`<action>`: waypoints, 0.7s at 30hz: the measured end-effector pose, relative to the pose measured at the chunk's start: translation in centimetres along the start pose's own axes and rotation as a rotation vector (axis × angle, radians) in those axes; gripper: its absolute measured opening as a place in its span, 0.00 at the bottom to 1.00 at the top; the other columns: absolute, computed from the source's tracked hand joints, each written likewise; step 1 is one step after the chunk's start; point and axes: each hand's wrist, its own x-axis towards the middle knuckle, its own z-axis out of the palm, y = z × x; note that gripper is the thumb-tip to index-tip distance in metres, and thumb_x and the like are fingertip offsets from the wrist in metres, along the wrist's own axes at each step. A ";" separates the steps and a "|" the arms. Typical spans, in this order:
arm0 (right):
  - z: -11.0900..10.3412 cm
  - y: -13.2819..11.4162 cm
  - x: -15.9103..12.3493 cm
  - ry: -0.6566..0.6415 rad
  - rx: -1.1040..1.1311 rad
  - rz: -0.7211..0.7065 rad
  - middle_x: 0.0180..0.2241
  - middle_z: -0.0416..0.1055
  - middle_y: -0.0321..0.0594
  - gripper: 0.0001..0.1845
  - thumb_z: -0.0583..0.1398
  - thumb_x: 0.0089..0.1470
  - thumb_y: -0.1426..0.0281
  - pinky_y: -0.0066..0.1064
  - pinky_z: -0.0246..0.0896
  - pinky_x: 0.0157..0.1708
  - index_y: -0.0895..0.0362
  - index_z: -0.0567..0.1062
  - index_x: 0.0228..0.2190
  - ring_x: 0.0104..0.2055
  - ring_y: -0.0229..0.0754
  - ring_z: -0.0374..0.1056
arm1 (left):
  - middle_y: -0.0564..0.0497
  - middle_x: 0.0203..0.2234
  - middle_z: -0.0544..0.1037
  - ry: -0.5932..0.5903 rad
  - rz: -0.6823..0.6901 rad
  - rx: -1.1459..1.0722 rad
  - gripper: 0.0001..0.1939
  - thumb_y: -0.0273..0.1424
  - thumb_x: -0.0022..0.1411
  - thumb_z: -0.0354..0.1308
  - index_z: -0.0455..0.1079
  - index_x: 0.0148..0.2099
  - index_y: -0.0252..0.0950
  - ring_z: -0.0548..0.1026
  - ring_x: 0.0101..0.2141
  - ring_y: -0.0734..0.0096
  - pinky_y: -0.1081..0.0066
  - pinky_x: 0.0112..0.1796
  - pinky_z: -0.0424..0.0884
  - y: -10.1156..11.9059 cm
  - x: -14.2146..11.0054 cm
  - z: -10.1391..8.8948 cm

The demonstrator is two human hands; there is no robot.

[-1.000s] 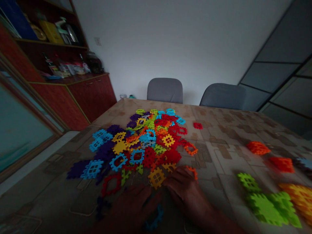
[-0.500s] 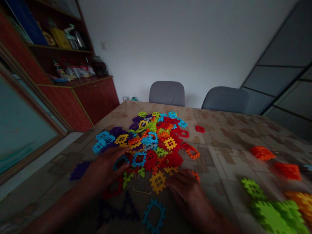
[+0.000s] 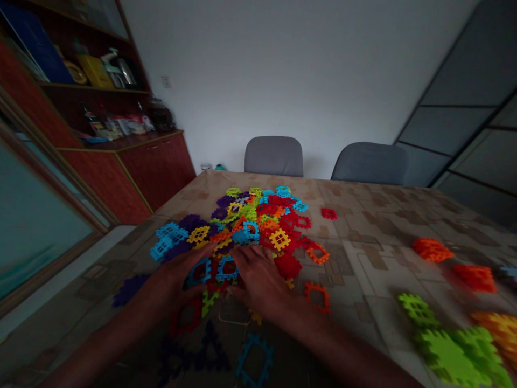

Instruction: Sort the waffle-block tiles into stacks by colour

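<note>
A heap of colourful plastic interlocking tiles (image 3: 279, 238) with toothed edges lies on the table. My left hand (image 3: 177, 277) rests at the heap's near left side, thumb and fingers apart, beside a blue frame tile (image 3: 202, 269). Over the heap's near edge reaches my right hand (image 3: 258, 277), fingers stretched forward and thumb apart, next to another blue frame tile (image 3: 226, 268); what lies under its palm is hidden. In front of the hands are a dark purple triangular tile (image 3: 210, 347) and a blue frame tile (image 3: 255, 360).
Right of the heap lie an orange frame tile (image 3: 317, 296) and a small red tile (image 3: 328, 214). Farther right are stacks of green tiles (image 3: 454, 355), orange tiles (image 3: 433, 250) and yellow tiles (image 3: 501, 337). Two grey chairs (image 3: 273, 156) stand behind the patterned table (image 3: 371, 226).
My right hand has moved left and forward from beside the yellow window tile onto the heap, uncovering the orange frame tile. My left hand has stayed nearly in place.
</note>
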 end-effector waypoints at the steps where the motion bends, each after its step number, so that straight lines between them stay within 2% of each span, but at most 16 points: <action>1: 0.2 0.1 0.4 -0.004 -0.007 -0.010 0.53 0.73 0.51 0.26 0.67 0.57 0.67 0.48 0.57 0.55 0.60 0.70 0.55 0.56 0.54 0.63 | 0.46 0.64 0.70 0.005 0.008 -0.015 0.34 0.38 0.65 0.59 0.56 0.71 0.46 0.71 0.60 0.50 0.54 0.57 0.71 0.2 0.0 -0.2; 3: 0.4 0.3 0.7 -0.006 -0.016 -0.034 0.46 0.76 0.48 0.15 0.66 0.59 0.68 0.46 0.57 0.55 0.59 0.75 0.47 0.53 0.53 0.65 | 0.48 0.65 0.69 0.016 0.022 -0.053 0.36 0.38 0.66 0.60 0.53 0.72 0.49 0.71 0.60 0.51 0.55 0.57 0.71 0.8 0.0 -0.6; 5: 0.2 0.7 0.4 0.000 -0.025 -0.052 0.44 0.76 0.46 0.09 0.66 0.59 0.69 0.46 0.55 0.56 0.57 0.77 0.42 0.53 0.52 0.65 | 0.50 0.64 0.69 0.035 0.039 -0.089 0.36 0.38 0.67 0.60 0.52 0.72 0.51 0.72 0.60 0.52 0.55 0.57 0.71 1.5 -0.1 -0.9; 9: -1.6 1.4 -2.0 0.046 -0.019 -0.011 0.48 0.75 0.45 0.14 0.67 0.58 0.69 0.46 0.58 0.54 0.55 0.76 0.46 0.53 0.52 0.65 | 0.51 0.63 0.71 0.057 0.062 -0.124 0.35 0.38 0.66 0.63 0.55 0.71 0.54 0.73 0.59 0.53 0.57 0.56 0.72 3.0 -0.6 -0.7; 11: -2.8 1.8 -4.1 0.076 0.055 0.025 0.47 0.76 0.45 0.14 0.66 0.58 0.70 0.45 0.61 0.52 0.56 0.76 0.46 0.51 0.51 0.67 | 0.51 0.64 0.70 -0.003 0.081 -0.139 0.36 0.35 0.66 0.63 0.53 0.71 0.55 0.72 0.59 0.54 0.58 0.57 0.71 4.0 -1.1 -0.3; 14: -4.2 2.4 -8.2 0.120 0.318 0.062 0.39 0.77 0.40 0.06 0.60 0.63 0.70 0.35 0.65 0.42 0.55 0.76 0.41 0.41 0.44 0.72 | 0.53 0.64 0.70 -0.129 0.188 -0.150 0.39 0.31 0.66 0.63 0.51 0.72 0.57 0.72 0.60 0.56 0.59 0.57 0.71 5.8 -1.8 0.5; 15: -4.4 2.5 -9.6 0.110 0.402 0.101 0.33 0.76 0.37 0.07 0.57 0.65 0.68 0.31 0.65 0.36 0.54 0.76 0.37 0.34 0.41 0.71 | 0.53 0.63 0.71 -0.144 0.233 -0.154 0.39 0.30 0.65 0.63 0.51 0.72 0.58 0.73 0.59 0.56 0.60 0.56 0.72 6.4 -1.9 0.6; 17: -4.2 2.7 -12.2 0.028 0.522 0.207 0.23 0.68 0.31 0.15 0.54 0.67 0.65 0.26 0.57 0.25 0.54 0.72 0.28 0.24 0.36 0.64 | 0.54 0.62 0.73 -0.172 0.289 -0.168 0.40 0.28 0.65 0.63 0.52 0.71 0.59 0.75 0.57 0.57 0.61 0.55 0.74 7.8 -2.0 0.7; 19: -3.4 2.7 -14.4 -0.074 0.568 0.281 0.19 0.62 0.29 0.20 0.53 0.67 0.63 0.24 0.49 0.20 0.54 0.65 0.22 0.20 0.34 0.59 | 0.55 0.61 0.74 -0.203 0.324 -0.200 0.39 0.26 0.66 0.62 0.53 0.71 0.59 0.75 0.57 0.60 0.64 0.55 0.74 9.0 -1.8 0.4; 21: -2.6 2.6 -15.8 -0.133 0.529 0.303 0.19 0.65 0.30 0.19 0.53 0.66 0.64 0.24 0.49 0.19 0.53 0.66 0.23 0.20 0.35 0.61 | 0.56 0.61 0.74 -0.257 0.375 -0.241 0.38 0.22 0.67 0.58 0.53 0.71 0.59 0.74 0.58 0.63 0.66 0.56 0.72 9.9 -1.5 -0.1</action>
